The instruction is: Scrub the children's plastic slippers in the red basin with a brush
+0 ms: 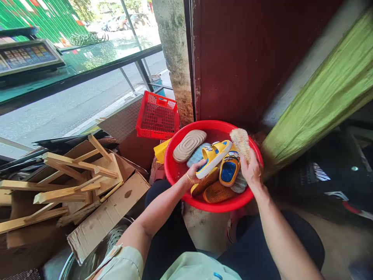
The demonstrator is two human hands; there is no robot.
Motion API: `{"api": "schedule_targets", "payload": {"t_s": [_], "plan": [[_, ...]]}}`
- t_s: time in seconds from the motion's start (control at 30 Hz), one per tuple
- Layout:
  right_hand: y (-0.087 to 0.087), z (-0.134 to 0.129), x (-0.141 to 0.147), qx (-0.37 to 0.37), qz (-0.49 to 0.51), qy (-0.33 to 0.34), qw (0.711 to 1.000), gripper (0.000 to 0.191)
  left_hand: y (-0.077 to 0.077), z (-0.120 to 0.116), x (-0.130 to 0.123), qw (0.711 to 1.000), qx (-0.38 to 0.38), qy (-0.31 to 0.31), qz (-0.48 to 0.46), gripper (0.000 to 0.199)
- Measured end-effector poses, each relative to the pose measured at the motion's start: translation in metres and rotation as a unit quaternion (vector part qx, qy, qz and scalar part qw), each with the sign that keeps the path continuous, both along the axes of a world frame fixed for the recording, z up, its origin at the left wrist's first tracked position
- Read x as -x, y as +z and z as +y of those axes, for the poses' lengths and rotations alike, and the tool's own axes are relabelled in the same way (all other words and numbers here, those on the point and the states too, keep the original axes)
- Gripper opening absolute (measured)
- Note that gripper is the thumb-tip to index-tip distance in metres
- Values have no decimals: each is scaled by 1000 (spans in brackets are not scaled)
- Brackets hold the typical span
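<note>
At the left edge of the red basin, a tan sole lies with its ridged face up. A pale-blue sandal lies just beside it, partly covered.

The left hand grips the yellow sandal by its near end, fingers closed on it. This sandal is held tilted over the middle of the basin, its white sidewall facing the near edge. Keep this grip firm and clear of the strap; a wet surface would likely slip.

Below it, brown sandals lie toward the near edge. A second yellow sandal rests right of centre, blue insole up.

Inside the right edge, the right hand grips the brush by its near end, fingers closed. The bristles are just beside the held sandal's far end; contact cannot be confirmed. For brushing, turn the bristles flat to the sandal, stroke away from the left hand, and work inside the rim to contain drips.
</note>
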State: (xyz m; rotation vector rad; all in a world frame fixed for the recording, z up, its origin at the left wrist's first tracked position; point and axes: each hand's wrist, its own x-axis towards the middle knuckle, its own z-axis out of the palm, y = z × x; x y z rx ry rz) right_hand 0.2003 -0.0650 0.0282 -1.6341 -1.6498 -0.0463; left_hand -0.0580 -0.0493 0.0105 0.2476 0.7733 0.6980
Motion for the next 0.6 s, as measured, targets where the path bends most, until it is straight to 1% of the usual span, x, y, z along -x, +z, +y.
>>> {"api": "schedule_targets", "payload": {"t_s": [0.03,0.1,0.13,0.17,0.2,0.23,0.33,0.37,0.4,0.47,0.53,0.6], "plan": [[-1,-5,4,-10,2,20,1000,57,1,0,-1,1000,8,1,-6,27],[-6,-17,19,-21,-16,102,994,56,3,1,-1,999,24,-2,-34,31],[-8,-22,26,-19,-33,149,988,54,3,0,0,998,30,-5,-51,32],[-10,-25,31,-14,-47,181,982,52,4,-1,1,997,31,-10,-66,34],[-10,-25,34,-10,-54,191,980,50,4,-2,2,996,29,-16,-78,34],[-10,-23,33,-10,-52,177,983,50,4,-4,3,996,23,-23,-85,33],[-4,-11,23,-22,4,62,998,55,5,-9,2,996,-3,-37,-80,27],[-1,-8,21,-24,27,35,999,57,6,-11,0,996,-10,-45,-79,26],[0,-7,20,-25,45,21,998,58,6,-13,-1,995,-18,-56,-83,25],[0,-10,26,-30,64,36,997,61,7,-16,-3,991,-31,-89,-100,25],[-4,-18,39,-38,60,80,994,64,7,-19,-4,986,-43,-120,-108,23],[-10,-29,53,-42,39,131,990,63,5,-20,-2,984,-56,-143,-87,22]]}}
